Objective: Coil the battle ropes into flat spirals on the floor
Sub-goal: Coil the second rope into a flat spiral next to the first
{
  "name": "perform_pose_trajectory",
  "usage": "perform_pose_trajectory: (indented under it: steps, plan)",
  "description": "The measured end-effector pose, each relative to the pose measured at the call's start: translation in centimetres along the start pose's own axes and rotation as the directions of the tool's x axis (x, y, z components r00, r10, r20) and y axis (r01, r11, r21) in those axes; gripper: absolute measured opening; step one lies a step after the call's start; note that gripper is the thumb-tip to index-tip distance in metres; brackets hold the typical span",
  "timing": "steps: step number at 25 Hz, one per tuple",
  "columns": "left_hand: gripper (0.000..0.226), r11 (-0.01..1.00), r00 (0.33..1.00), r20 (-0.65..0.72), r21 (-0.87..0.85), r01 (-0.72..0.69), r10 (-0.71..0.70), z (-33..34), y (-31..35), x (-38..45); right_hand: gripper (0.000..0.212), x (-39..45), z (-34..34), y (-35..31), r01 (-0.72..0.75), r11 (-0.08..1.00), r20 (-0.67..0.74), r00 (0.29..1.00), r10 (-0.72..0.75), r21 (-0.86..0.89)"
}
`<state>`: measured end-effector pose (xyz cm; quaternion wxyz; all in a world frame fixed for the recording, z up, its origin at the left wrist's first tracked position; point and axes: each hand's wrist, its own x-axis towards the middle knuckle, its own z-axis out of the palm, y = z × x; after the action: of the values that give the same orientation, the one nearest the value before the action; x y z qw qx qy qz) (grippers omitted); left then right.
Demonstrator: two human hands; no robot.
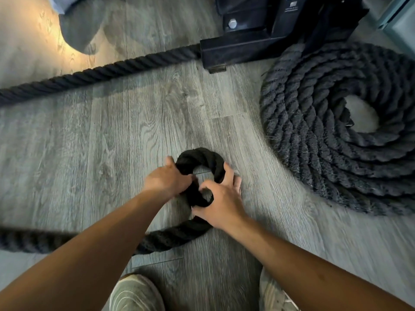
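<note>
Rope (202, 162): black, thick, twisted; its end is bent into a small tight loop on the floor, in the middle of the view, between the two hands.
Rope tail (170, 239): runs from under the right hand, curves toward the left and leaves at the left edge; blurred there.
Left hand (168, 178): clenched over the left side of the loop, fingers wrapped on the rope.
Right hand (221, 203): grasping the rope where the loop closes, thumb and forefinger pinching it, other fingers spread along the loop's right side and touching the floor.
Coil (314, 131): second rope already lying as a flat spiral at the right, several turns, pale floor showing in its centre; well apart from the loop.
Far rope (101, 74): a straight stretch crossing the upper left, reaching the frame.
Frame (258, 41): black metal base with a bolt, top centre, just beside the coil.
Floor (112, 142): grey wood-grain planks.
Shoes (137, 292): two pale ones at the bottom edge.
</note>
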<state>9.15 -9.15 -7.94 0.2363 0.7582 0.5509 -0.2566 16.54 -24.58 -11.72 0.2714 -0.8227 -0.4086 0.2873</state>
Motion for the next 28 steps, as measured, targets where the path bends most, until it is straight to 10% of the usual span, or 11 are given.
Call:
perform_pose_trajectory:
  steps: [3,7,12,17,21,28]
  plan:
    - [0.079,0.916,0.901,-0.17,0.123,-0.382,0.399,-0.8,1.1,2.3,0.04,-0.2,-0.1,-0.1,-0.009,1.0,-0.022,1.0,0.009,-0.007]
    - [0.058,0.738,0.743,-0.027,0.15,-0.658,0.668,-1.4,2.2,4.7,0.039,0.1,-1.5,0.3,0.034,0.999,-0.003,0.999,-0.034,-0.022]
    - [0.047,0.908,0.838,-0.352,0.183,-0.376,0.418,-0.5,-0.2,2.5,0.054,3.8,-7.5,1.2,0.195,0.962,0.22,0.964,-0.152,-0.189]
    - [0.068,0.907,0.905,-0.288,0.373,-0.195,0.313,1.3,-3.3,-1.1,0.055,5.6,-10.9,1.9,0.072,0.968,0.125,0.991,-0.043,-0.239]
    - [0.067,0.957,0.919,-0.3,0.21,-0.199,0.257,2.3,-3.6,-0.9,0.061,-0.2,-5.5,2.8,-0.232,0.97,-0.156,0.958,0.24,0.067]
    - [0.071,0.966,0.95,-0.203,0.153,-0.209,0.238,1.4,-4.3,0.9,0.136,-1.8,-0.7,-1.6,-0.587,0.801,-0.131,0.79,0.599,0.12]
